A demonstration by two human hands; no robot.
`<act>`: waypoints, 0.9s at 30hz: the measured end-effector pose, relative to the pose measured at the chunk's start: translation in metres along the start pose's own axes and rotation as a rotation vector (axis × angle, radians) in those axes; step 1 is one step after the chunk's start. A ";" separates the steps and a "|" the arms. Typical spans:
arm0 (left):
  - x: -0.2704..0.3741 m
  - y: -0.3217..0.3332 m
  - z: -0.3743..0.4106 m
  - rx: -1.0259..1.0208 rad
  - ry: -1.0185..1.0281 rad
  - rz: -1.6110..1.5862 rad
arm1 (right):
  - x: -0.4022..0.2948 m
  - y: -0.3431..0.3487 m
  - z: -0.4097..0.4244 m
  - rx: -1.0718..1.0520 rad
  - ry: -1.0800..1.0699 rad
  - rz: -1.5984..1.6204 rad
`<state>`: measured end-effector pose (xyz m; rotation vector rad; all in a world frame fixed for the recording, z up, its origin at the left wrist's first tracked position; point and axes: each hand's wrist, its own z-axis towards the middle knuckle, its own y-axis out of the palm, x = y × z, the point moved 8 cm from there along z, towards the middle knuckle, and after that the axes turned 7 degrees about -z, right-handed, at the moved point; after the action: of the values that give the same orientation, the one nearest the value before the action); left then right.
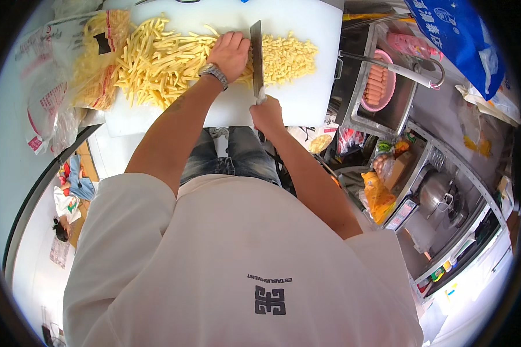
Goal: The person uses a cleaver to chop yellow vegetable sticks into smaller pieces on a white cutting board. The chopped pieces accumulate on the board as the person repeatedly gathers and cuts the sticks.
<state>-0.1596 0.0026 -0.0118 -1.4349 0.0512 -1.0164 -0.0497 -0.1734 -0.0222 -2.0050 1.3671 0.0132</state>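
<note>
Pale yellow strips, apparently potato (156, 56), lie in a long heap on a white cutting board (230, 112). My left hand (229, 56), with a metal-banded watch on its wrist, presses down on the heap's right end, fingers curled close beside the blade. My right hand (267, 113) grips the handle of a broad kitchen knife (257, 58), whose blade stands on edge across the heap. A whitish wrap shows where handle meets blade. Right of the blade, small diced pieces (288, 58) are spread on the board. The blade's cutting edge is hidden.
An open plastic bag (100, 56) of strips lies left of the heap. To the right, a metal sink (399, 104) holds a pink basket (390, 93) of sausages. Lower right stands a metal shelf (464, 173) with a steel pot (436, 191). Another person (63, 227) is at far left.
</note>
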 end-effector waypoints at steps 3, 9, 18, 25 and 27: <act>-0.003 -0.002 -0.001 0.013 -0.011 -0.022 | 0.001 0.007 0.017 0.109 0.016 0.015; -0.009 -0.016 0.002 0.053 0.014 0.109 | -0.011 -0.013 -0.022 0.082 -0.006 0.088; -0.011 -0.014 -0.009 0.030 -0.030 0.071 | -0.015 -0.003 -0.042 -0.069 0.061 0.058; -0.010 -0.010 -0.009 0.030 -0.008 0.071 | -0.008 0.010 0.011 0.071 -0.011 0.026; -0.015 -0.007 -0.005 -0.014 -0.022 0.085 | -0.030 0.000 0.017 -0.022 0.009 0.009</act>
<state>-0.1756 0.0088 -0.0156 -1.4448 0.1027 -0.9325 -0.0571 -0.1396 -0.0240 -2.0195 1.3876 0.0241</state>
